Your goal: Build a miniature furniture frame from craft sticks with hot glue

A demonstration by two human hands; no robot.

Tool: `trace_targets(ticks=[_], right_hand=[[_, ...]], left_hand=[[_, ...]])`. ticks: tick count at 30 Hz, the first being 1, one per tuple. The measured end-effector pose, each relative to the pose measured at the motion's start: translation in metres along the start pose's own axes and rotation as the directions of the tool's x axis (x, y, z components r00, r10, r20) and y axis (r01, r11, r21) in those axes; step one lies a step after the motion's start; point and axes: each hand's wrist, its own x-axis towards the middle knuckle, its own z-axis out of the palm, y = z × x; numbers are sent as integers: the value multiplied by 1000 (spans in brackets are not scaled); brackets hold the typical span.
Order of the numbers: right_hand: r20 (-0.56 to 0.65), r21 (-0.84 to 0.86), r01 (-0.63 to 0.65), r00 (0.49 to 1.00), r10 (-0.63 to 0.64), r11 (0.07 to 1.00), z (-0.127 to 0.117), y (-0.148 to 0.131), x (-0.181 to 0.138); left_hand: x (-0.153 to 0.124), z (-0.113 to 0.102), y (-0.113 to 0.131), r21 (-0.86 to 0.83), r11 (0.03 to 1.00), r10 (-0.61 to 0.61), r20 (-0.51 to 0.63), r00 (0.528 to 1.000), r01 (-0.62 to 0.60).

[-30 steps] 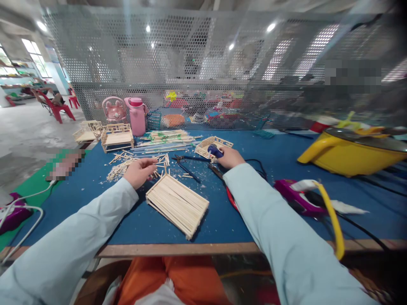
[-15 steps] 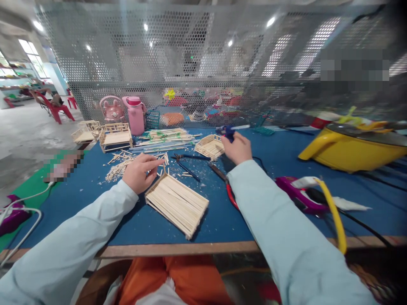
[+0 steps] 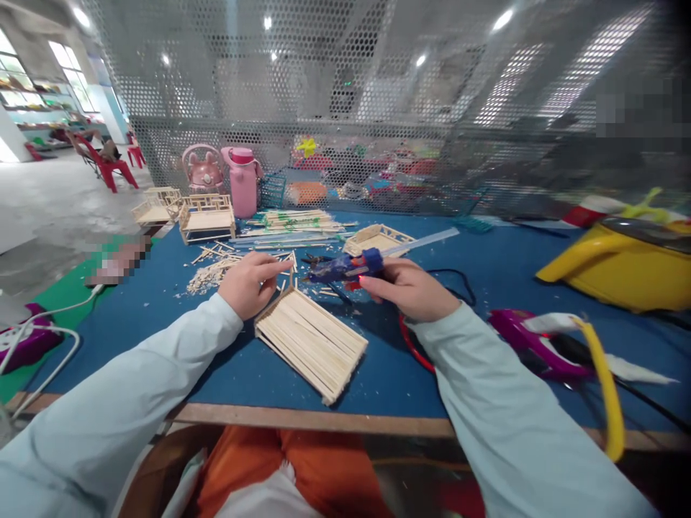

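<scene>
My right hand (image 3: 411,291) grips a blue glue gun (image 3: 345,267) with a clear glue stick poking out behind it; its nozzle points left toward my other hand. My left hand (image 3: 252,283) pinches a thin wooden stick (image 3: 292,274) upright at the far corner of a flat panel of glued wooden sticks (image 3: 310,342), which lies on the blue table (image 3: 227,363) between my arms.
Loose sticks and offcuts (image 3: 216,267) lie behind my left hand. Small stick-built furniture (image 3: 208,217), a stick frame (image 3: 378,237), a pink bottle (image 3: 244,182), a yellow pot (image 3: 620,262), a purple tool (image 3: 532,345), red-handled pliers (image 3: 413,345) and cables are around. A mesh wall stands behind.
My right hand picked the glue gun up from the far side by the stick frame and brought it left and nearer, toward the panel. My left hand stayed at the panel's corner.
</scene>
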Motion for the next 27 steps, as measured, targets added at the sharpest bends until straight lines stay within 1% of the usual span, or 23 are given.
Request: trace_targets(ticks=[4,7,11,18,24,27], right_hand=[[-14,-150,71,997,-73,986,6,-1,1],[-24,-195,106,993,-113,975,7,-4,1],[-17,-264,116,992,-124,957,9,-6,1],[9,-255,160,987,-163,954,12,-5,2],[5,-283,164,985,-170,945,13,-6,3],[13,-293,172,984,-176,940,13,-5,2]], left_hand=[[0,1,0,-31,999,-27,7,1000,27],[-1,1,1,-49,997,-53,18,998,54],[-1,2,1,-64,996,-60,20,998,62],[0,1,2,-85,994,-71,39,997,74],[0,0,2,-104,990,-86,62,994,92],[0,2,2,-110,990,-77,50,996,82]])
